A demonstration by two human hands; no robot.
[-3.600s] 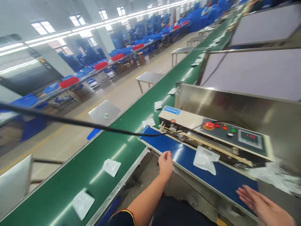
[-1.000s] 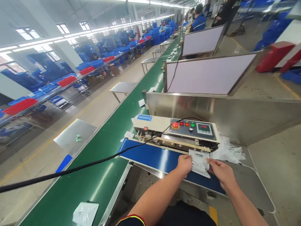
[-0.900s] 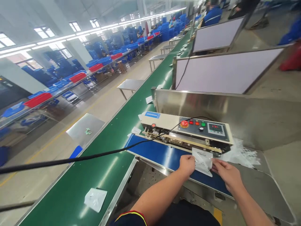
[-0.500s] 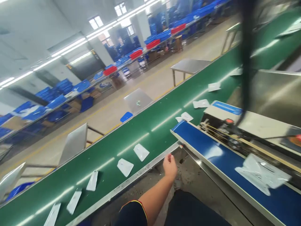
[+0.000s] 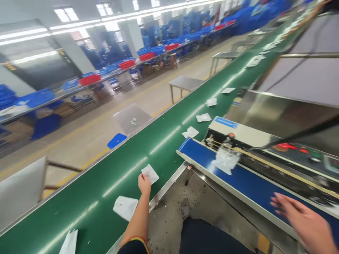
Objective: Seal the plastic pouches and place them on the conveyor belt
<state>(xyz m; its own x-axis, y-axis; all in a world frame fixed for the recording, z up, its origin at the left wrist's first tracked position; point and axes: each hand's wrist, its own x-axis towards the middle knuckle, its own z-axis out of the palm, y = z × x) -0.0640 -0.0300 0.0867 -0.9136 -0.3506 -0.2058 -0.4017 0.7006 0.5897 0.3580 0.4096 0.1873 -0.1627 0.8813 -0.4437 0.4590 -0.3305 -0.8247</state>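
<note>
My left hand reaches over the green conveyor belt, its fingers closed at the near edge of a white plastic packet. Another white packet lies on the belt just beside my left forearm. Above the blue side conveyor, my right hand is open, fingers stretched out and holding nothing. A clear-and-white plastic bag is further up the blue belt, against the sealing machine's side.
The green belt runs diagonally and carries several more packets, such as one packet by the blue belt's end. The sealing machine stands on the right. Steel side tables line the far side. A person's arm shows far up the belt.
My left hand has moved from beside the belt's edge onto a packet. My right hand has come into view. The bag has travelled up the blue belt, and the view has turned right.
</note>
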